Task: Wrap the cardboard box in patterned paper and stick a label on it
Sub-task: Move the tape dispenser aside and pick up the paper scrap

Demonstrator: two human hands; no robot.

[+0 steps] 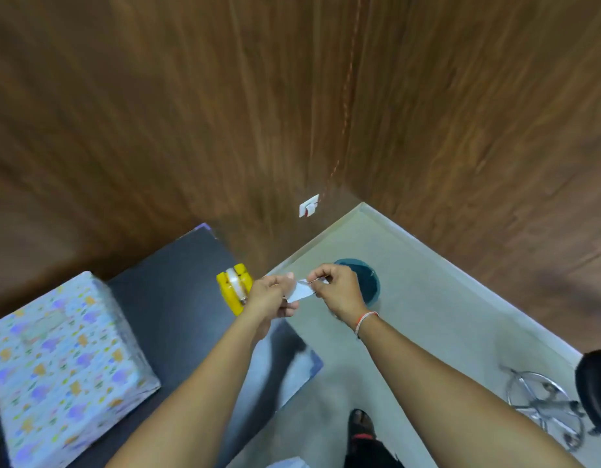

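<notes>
I am pinching the label (pixel 300 292) between my left hand (pixel 272 297) and right hand (pixel 339 288), peeling its backing slowly so it stays flat for the wrapped box (pixel 66 363).

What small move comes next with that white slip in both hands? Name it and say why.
Probably finish peeling it, then carry it left to the wrapped box. Both the left hand and right hand pinch the label over the floor, away from the box.
</notes>
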